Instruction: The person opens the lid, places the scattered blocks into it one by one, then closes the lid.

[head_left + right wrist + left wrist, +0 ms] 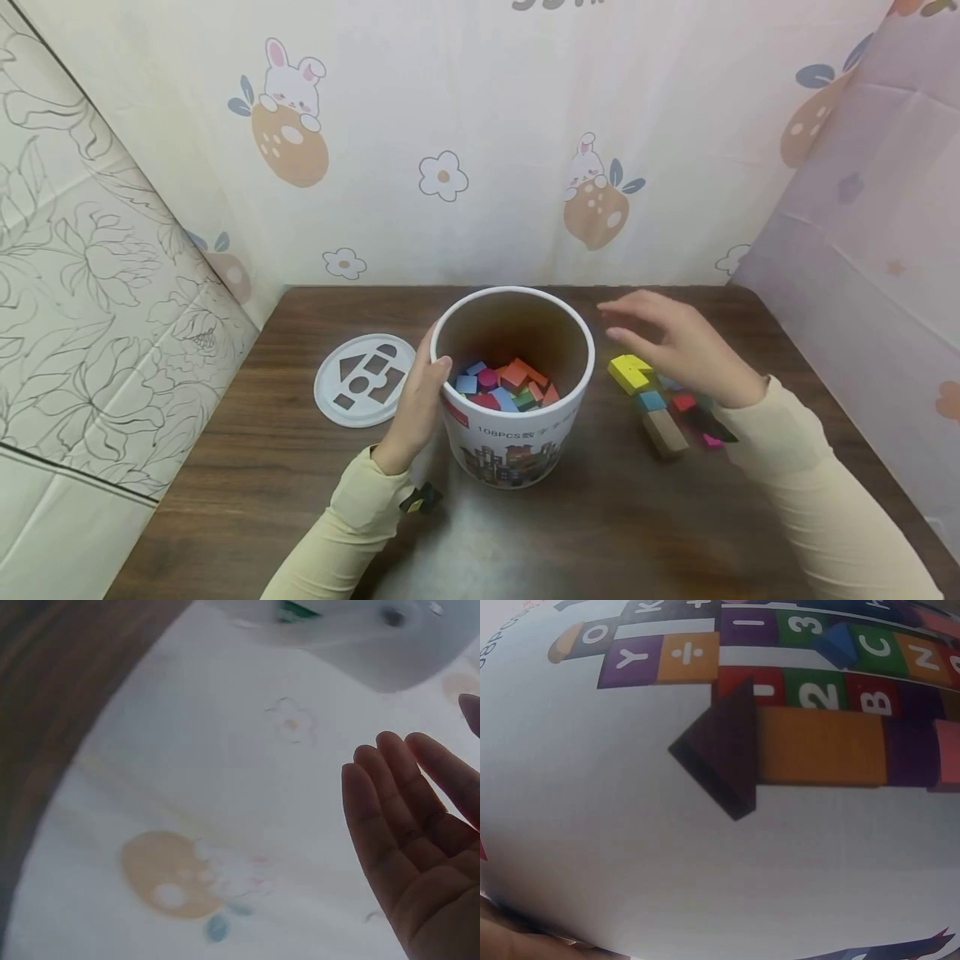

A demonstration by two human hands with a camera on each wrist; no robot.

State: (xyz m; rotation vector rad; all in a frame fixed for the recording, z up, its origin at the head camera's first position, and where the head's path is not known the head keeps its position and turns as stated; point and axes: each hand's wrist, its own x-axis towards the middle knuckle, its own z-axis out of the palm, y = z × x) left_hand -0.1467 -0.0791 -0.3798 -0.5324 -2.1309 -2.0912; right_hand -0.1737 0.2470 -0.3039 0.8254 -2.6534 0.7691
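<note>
A white printed bucket point(504, 446) stands in the middle of the table, with several coloured wooden blocks point(513, 385) lying inside. My left hand point(420, 400) holds the bucket's left side, thumb at the rim. Close up in the left wrist view, the printed bucket wall point(615, 840) fills most of the frame. To the right of the bucket, my right hand point(678, 342) is in the air, holding nothing, its fingers loosely bent. The right wrist view shows its palm point(442, 900) bare. Below and beside it lie several loose blocks point(663, 429), among them a yellow block point(628, 373).
A round white lid point(330, 400) with shaped cut-outs lies on the table left of the bucket. Dark wood tabletop point(247, 500) extends around these things. Patterned cloth point(450, 100) hangs behind the table and along its sides.
</note>
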